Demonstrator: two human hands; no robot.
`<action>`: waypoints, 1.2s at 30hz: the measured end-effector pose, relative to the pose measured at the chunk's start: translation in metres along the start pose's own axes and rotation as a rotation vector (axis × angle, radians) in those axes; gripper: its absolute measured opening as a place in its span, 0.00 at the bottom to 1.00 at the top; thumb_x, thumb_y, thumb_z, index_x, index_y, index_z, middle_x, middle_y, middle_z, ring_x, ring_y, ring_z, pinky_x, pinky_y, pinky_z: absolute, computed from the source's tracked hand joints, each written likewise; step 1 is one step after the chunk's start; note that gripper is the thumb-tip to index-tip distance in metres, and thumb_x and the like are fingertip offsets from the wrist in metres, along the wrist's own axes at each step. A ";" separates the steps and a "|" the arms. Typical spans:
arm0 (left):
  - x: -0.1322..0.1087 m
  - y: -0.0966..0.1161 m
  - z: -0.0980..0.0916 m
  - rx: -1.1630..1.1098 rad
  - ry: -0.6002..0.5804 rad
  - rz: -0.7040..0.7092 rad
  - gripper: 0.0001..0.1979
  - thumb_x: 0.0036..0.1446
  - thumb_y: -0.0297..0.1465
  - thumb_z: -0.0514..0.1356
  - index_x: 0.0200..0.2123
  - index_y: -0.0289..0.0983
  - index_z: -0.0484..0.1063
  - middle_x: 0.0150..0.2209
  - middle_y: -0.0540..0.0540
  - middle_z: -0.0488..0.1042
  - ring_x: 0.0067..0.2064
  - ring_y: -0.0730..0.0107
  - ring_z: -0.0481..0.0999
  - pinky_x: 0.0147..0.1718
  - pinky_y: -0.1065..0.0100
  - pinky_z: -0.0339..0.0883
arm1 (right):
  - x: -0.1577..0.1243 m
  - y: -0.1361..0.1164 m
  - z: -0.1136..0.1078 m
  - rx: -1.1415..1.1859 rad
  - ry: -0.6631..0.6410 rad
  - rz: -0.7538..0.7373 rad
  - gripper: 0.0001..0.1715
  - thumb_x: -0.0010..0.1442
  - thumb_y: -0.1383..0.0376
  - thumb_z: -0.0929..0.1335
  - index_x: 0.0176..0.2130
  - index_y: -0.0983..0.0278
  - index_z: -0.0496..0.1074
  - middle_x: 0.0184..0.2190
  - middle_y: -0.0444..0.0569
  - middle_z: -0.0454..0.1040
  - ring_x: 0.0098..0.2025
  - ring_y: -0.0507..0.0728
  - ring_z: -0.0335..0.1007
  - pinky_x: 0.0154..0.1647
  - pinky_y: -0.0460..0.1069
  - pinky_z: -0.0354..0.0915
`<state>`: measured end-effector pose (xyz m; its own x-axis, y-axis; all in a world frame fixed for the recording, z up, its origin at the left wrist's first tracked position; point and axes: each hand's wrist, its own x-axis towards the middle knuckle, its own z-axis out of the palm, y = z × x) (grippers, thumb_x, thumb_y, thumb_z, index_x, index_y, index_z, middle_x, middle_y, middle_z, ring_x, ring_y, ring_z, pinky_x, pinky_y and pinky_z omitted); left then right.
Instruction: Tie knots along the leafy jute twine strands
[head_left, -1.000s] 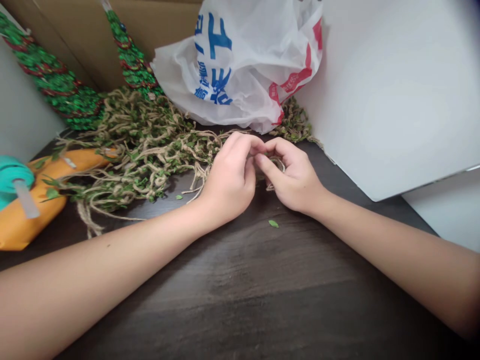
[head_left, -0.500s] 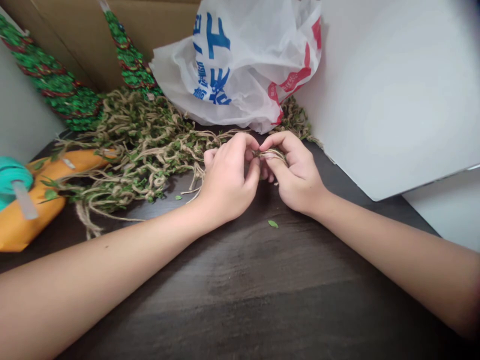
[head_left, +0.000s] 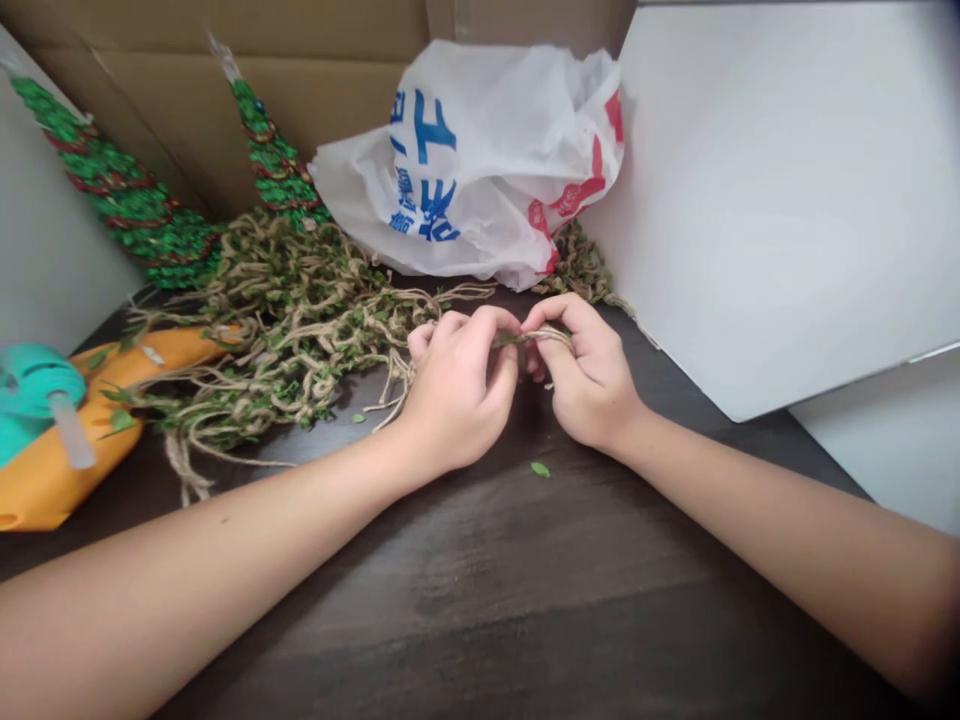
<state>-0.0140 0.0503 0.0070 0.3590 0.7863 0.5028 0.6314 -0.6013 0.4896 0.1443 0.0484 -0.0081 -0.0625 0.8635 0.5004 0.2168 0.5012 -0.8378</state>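
Observation:
Between my two hands a short stretch of jute twine (head_left: pixel 534 335) shows above the dark tabletop. My left hand (head_left: pixel 466 385) is closed, with thumb and fingers pinching the twine's left end. Opposite it, my right hand (head_left: pixel 589 370) pinches the same twine, and some strands loop across its thumb. Part of the twine is hidden behind the fingers. Just left of my left hand spreads a tangled heap of jute twine with small green leaves (head_left: pixel 292 310). A loose green leaf (head_left: pixel 540 469) lies on the table below my hands.
A white plastic bag (head_left: pixel 502 150) with blue and red print lies behind my hands. Two green tinsel trees (head_left: pixel 135 205) lean at the back left. An orange item (head_left: pixel 82 470) and a teal object (head_left: pixel 45 385) lie left. White panels (head_left: pixel 772 220) stand right; cardboard (head_left: pixel 337 90) is behind.
The view has tilted up slightly, so the scene sits lower. My fingertips have drifted a little apart, and more of the twine between them shows.

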 end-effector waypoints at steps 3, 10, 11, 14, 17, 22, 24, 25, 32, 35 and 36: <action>0.000 0.000 -0.003 0.013 -0.030 0.006 0.08 0.66 0.30 0.53 0.47 0.41 0.68 0.43 0.49 0.78 0.45 0.63 0.71 0.48 0.57 0.51 | -0.001 -0.001 -0.001 0.022 0.060 0.029 0.06 0.67 0.67 0.61 0.38 0.59 0.67 0.26 0.42 0.66 0.26 0.52 0.64 0.27 0.49 0.63; 0.002 -0.002 -0.005 0.027 -0.108 -0.016 0.13 0.70 0.36 0.50 0.35 0.39 0.69 0.28 0.50 0.74 0.37 0.63 0.68 0.42 0.56 0.50 | -0.002 -0.004 -0.003 0.122 0.137 0.101 0.07 0.67 0.67 0.60 0.38 0.60 0.66 0.23 0.40 0.65 0.23 0.51 0.63 0.26 0.48 0.61; 0.002 -0.002 -0.005 0.026 -0.108 -0.021 0.14 0.70 0.36 0.49 0.33 0.39 0.69 0.28 0.50 0.73 0.36 0.63 0.67 0.42 0.56 0.50 | -0.002 -0.003 -0.003 0.167 0.136 0.107 0.07 0.66 0.67 0.60 0.38 0.60 0.66 0.24 0.40 0.65 0.23 0.51 0.63 0.26 0.48 0.61; 0.001 -0.002 -0.007 0.039 -0.100 -0.041 0.17 0.70 0.36 0.48 0.29 0.38 0.65 0.26 0.50 0.70 0.35 0.64 0.67 0.41 0.57 0.51 | -0.002 -0.001 -0.004 0.239 0.092 0.060 0.08 0.65 0.66 0.59 0.42 0.60 0.66 0.28 0.42 0.65 0.24 0.52 0.62 0.25 0.49 0.62; 0.001 0.000 -0.008 0.025 -0.090 -0.034 0.18 0.70 0.36 0.48 0.28 0.38 0.64 0.26 0.50 0.69 0.35 0.65 0.67 0.41 0.57 0.52 | -0.001 -0.003 -0.003 0.053 0.011 0.002 0.13 0.64 0.66 0.62 0.49 0.60 0.67 0.33 0.46 0.67 0.30 0.53 0.65 0.30 0.51 0.67; 0.001 0.000 -0.009 -0.035 -0.067 0.023 0.17 0.70 0.35 0.47 0.28 0.38 0.62 0.25 0.50 0.68 0.34 0.66 0.66 0.40 0.58 0.55 | 0.000 -0.008 -0.001 -0.282 -0.022 -0.121 0.19 0.62 0.70 0.64 0.51 0.58 0.72 0.52 0.53 0.64 0.44 0.57 0.71 0.50 0.58 0.72; 0.001 -0.001 -0.009 -0.053 -0.068 0.029 0.16 0.70 0.34 0.47 0.28 0.38 0.63 0.26 0.50 0.68 0.34 0.66 0.66 0.40 0.58 0.55 | 0.000 -0.009 -0.001 -0.309 -0.030 -0.191 0.25 0.61 0.73 0.63 0.55 0.55 0.71 0.59 0.53 0.61 0.55 0.60 0.69 0.59 0.61 0.68; 0.001 -0.001 -0.008 -0.068 -0.070 0.029 0.16 0.70 0.34 0.47 0.29 0.38 0.64 0.26 0.50 0.69 0.34 0.66 0.66 0.40 0.58 0.55 | 0.000 -0.009 -0.001 -0.324 -0.045 -0.223 0.27 0.61 0.74 0.62 0.56 0.55 0.70 0.61 0.53 0.61 0.59 0.62 0.66 0.62 0.62 0.65; 0.001 0.000 -0.007 -0.090 -0.075 0.024 0.17 0.67 0.35 0.51 0.25 0.37 0.60 0.24 0.52 0.63 0.33 0.67 0.65 0.41 0.57 0.54 | 0.001 -0.010 -0.002 -0.526 -0.017 -0.300 0.09 0.67 0.69 0.61 0.39 0.61 0.70 0.47 0.54 0.71 0.55 0.63 0.64 0.60 0.63 0.60; 0.002 0.001 -0.007 -0.077 -0.070 0.014 0.18 0.67 0.34 0.51 0.23 0.37 0.58 0.23 0.52 0.63 0.32 0.68 0.65 0.41 0.57 0.53 | 0.003 -0.009 -0.002 -0.540 0.004 -0.282 0.08 0.69 0.66 0.61 0.37 0.61 0.66 0.41 0.53 0.71 0.50 0.62 0.65 0.55 0.61 0.61; 0.002 0.001 -0.007 -0.085 -0.071 0.018 0.18 0.67 0.34 0.51 0.23 0.37 0.57 0.23 0.52 0.63 0.33 0.67 0.65 0.41 0.57 0.54 | 0.004 -0.008 -0.002 -0.524 -0.008 -0.257 0.08 0.69 0.65 0.61 0.36 0.61 0.66 0.39 0.52 0.71 0.47 0.61 0.66 0.52 0.59 0.62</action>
<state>-0.0173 0.0508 0.0132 0.4193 0.7818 0.4616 0.5648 -0.6227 0.5416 0.1439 0.0476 0.0008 -0.1841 0.7191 0.6701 0.6465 0.6021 -0.4685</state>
